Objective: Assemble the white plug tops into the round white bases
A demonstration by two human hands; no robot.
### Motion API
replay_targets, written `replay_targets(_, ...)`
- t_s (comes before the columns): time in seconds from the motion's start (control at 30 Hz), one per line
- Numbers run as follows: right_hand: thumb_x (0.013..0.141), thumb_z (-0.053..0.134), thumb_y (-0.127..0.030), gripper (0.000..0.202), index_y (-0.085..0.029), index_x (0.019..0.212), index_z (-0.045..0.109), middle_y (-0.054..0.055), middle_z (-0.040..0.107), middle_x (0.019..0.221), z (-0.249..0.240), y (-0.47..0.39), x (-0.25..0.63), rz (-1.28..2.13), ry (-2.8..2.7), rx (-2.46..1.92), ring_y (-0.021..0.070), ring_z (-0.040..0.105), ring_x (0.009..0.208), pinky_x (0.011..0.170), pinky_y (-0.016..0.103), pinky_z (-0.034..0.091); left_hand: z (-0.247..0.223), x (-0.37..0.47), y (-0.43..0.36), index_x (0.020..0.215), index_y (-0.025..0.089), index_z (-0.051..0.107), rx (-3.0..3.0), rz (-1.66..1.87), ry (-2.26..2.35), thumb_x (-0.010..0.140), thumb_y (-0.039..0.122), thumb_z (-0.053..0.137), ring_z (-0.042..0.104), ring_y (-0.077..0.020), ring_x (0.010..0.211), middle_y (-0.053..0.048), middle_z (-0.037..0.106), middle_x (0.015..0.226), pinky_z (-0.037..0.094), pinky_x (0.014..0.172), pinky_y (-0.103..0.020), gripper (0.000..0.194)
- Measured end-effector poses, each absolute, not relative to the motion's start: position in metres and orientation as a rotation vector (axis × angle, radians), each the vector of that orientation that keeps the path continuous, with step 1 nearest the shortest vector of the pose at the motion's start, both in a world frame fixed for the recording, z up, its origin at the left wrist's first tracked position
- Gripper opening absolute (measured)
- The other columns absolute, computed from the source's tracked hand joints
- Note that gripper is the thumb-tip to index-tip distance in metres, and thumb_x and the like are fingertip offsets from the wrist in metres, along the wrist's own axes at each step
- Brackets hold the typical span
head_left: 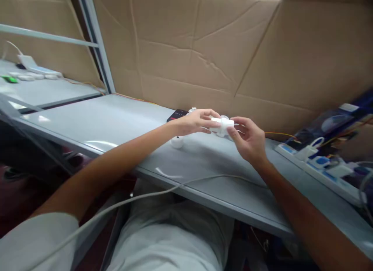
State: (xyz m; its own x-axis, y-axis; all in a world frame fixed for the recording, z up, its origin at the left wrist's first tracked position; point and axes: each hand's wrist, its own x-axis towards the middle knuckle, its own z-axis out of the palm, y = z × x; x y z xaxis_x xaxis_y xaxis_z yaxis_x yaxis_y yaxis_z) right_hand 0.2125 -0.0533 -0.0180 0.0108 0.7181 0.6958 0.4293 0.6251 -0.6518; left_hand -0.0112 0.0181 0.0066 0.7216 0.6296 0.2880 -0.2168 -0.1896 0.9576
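Above the grey shelf (pixel 140 119), a small white plastic device (pixel 223 124) is held between my two hands. My left hand (pixel 196 122) grips its left end, fingers stretched along it. At the right end, the thumb and fingers of my right hand (pixel 248 140) pinch the same device. Its exact kind is too blurred to make out. A white round piece (pixel 176 142) lies on the shelf below my left wrist. Behind that hand is a dark phone-like screen (pixel 177 115) showing digits, and beside it another small white part (pixel 191 110), partly hidden.
A pale cable (pixel 204 179) crosses the shelf front and hangs over its edge. A thin whitish strip (pixel 167 173) lies near that edge. On the right, a power strip (pixel 320 166) carries several plugs. A cardboard wall (pixel 180 49) stands behind; a metal post (pixel 100 49) rises at left.
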Motion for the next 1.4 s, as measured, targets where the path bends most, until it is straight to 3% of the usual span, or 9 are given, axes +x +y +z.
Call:
replay_targets(0.13,0.088,0.078,-0.068,0.047,-0.021,0.089,0.072,0.005,0.074,0.073,-0.014,-0.052,0.206,0.827,-1.367,-1.142,0.0222,0.076,0.064,0.060,0.033,0.068,0.003,-0.008,0.021,0.102,0.018,0.075,1.806,0.921,0.298,0.061,0.023,0.096,0.069,-0.0182,0.097,-0.005,0.074,0.108,0.053,0.093,-0.038,0.046)
replay_targets(0.27,0.099,0.072,-0.042,0.021,-0.022,0.092,0.069,0.000,0.071,0.065,-0.008,-0.057,0.194,1.286,-1.003,-1.201,0.0142,0.069,0.053,0.044,0.019,0.057,0.004,-0.006,0.020,0.088,0.017,0.074,2.022,1.015,0.172,0.065,0.022,0.092,0.068,-0.0207,0.102,-0.006,0.073,0.102,0.052,0.095,-0.037,0.030)
replay_targets(0.37,0.104,0.064,-0.035,0.014,-0.022,0.099,0.069,-0.001,0.071,0.067,-0.006,-0.060,0.188,1.398,-0.934,-1.161,0.0109,0.065,0.050,0.042,0.016,0.053,0.006,-0.008,0.016,0.086,0.016,0.071,2.119,1.039,0.164,0.071,0.025,0.088,0.068,-0.0202,0.102,-0.006,0.073,0.099,0.052,0.096,-0.036,0.024)
replay_targets(0.53,0.104,0.063,-0.050,0.033,-0.020,0.089,0.067,0.003,0.071,0.066,-0.013,-0.057,0.189,1.332,-0.943,-1.209,0.0126,0.066,0.053,0.048,0.019,0.056,0.004,-0.014,0.016,0.115,0.019,0.068,2.296,0.972,0.425,0.071,0.025,0.084,0.067,-0.0192,0.099,-0.005,0.070,0.109,0.055,0.084,-0.031,0.046)
replay_targets(0.63,0.093,0.078,-0.046,0.030,-0.020,0.083,0.068,0.003,0.072,0.070,-0.017,-0.056,0.193,1.282,-1.059,-1.181,0.0124,0.068,0.059,0.056,0.020,0.058,-0.002,-0.015,0.019,0.130,0.020,0.063,2.412,0.917,0.557,0.072,0.024,0.079,0.067,-0.0187,0.093,-0.004,0.068,0.106,0.055,0.081,-0.031,0.060)
replay_targets(0.73,0.078,0.090,-0.038,0.027,-0.021,0.090,0.073,0.001,0.073,0.077,-0.018,-0.056,0.196,1.219,-1.209,-1.172,0.0129,0.070,0.067,0.068,0.023,0.060,-0.008,-0.016,0.023,0.134,0.019,0.061,2.518,0.799,0.614,0.073,0.025,0.077,0.068,-0.0197,0.092,-0.005,0.070,0.110,0.055,0.081,-0.031,0.063)
replay_targets(0.83,0.074,0.089,-0.035,0.029,-0.021,0.096,0.077,0.001,0.076,0.083,-0.020,-0.056,0.197,1.158,-1.323,-1.222,0.0145,0.072,0.075,0.074,0.027,0.061,-0.013,-0.015,0.023,0.128,0.020,0.061,2.614,0.688,0.624,0.074,0.025,0.076,0.069,-0.0219,0.093,-0.007,0.072,0.115,0.053,0.080,-0.031,0.057)
replay_targets(1.07,0.079,0.082,-0.029,0.013,-0.022,0.088,0.075,0.002,0.074,0.081,-0.028,-0.044,0.207,0.842,-1.436,-1.314,0.0173,0.070,0.069,0.068,0.034,0.060,-0.014,-0.003,0.032,0.125,0.019,0.062,2.791,0.626,0.864,0.085,0.029,0.068,0.069,-0.0303,0.107,-0.012,0.073,0.119,0.051,0.091,-0.037,0.041)
replay_targets(1.4,0.084,0.070,-0.026,0.007,-0.021,0.080,0.072,0.002,0.071,0.070,-0.031,-0.039,0.218,0.626,-1.626,-1.319,0.0196,0.069,0.065,0.067,0.034,0.055,-0.008,0.026,0.067,0.149,0.019,0.055,2.863,0.469,1.130,0.086,0.029,0.071,0.067,-0.0322,0.123,-0.016,0.069,0.137,0.050,0.103,-0.037,0.066)
